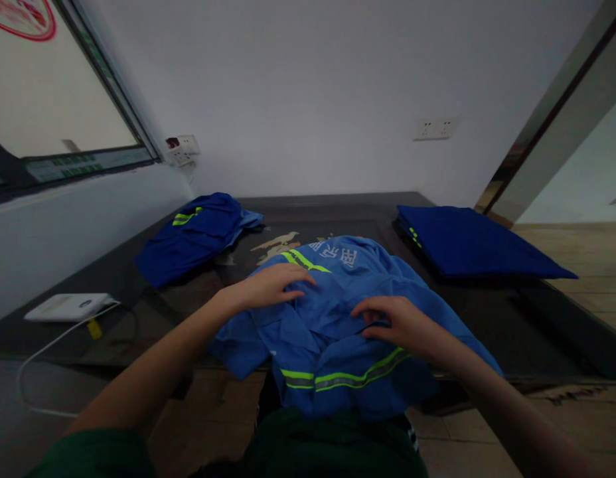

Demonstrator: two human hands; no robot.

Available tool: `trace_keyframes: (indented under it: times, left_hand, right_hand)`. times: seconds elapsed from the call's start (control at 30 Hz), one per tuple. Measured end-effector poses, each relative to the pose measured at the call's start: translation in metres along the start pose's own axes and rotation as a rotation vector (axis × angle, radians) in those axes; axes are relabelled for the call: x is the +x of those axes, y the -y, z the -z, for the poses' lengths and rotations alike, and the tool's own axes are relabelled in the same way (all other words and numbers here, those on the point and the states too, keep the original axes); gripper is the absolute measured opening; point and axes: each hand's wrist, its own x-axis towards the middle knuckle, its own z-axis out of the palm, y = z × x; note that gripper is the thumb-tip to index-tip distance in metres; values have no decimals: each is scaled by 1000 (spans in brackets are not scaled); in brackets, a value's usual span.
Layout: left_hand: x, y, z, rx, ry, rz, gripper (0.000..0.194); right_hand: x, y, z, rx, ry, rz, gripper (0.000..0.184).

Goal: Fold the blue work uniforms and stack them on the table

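A light blue work jacket (332,332) with yellow-green and grey reflective strips lies rumpled in front of me, its lower part hanging over the table's near edge. White lettering shows on its far side. My left hand (275,285) rests over the jacket's left part, fingers apart and stretched to the right. Over the right part is my right hand (387,318), its fingers curled with a gap between thumb and fingers. I cannot make out any cloth pinched in it.
Dark blue folded garments (477,242) lie on the dark table (312,212) at the right. Another crumpled dark blue garment (193,232) is at the back left. A white power bank (69,307) with a cable (44,355) sits at the left edge. Wall sockets (435,129) are behind.
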Motion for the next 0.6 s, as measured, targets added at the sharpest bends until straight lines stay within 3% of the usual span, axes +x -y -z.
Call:
trace_keyframes:
  times: [0.1, 0.2, 0.3, 0.37, 0.6]
  left_hand:
    - [2, 6, -9, -43, 196, -30, 29]
    - [-9, 14, -15, -160, 220, 18, 25]
    - [-17, 12, -16, -224, 164, 83, 13]
    - [-17, 8, -13, -240, 99, 155, 16]
    - [-11, 7, -10, -510, -56, 378, 29]
  right_hand:
    - [-10, -6, 5, -23, -31, -8, 31]
    - [-20, -15, 8, -25, -46, 32, 26]
    - [-27, -22, 8, 24, -123, 53, 12]
    - [-31, -25, 8, 94, -197, 14, 8]
    - [-37, -35, 6, 539, -337, -198, 29]
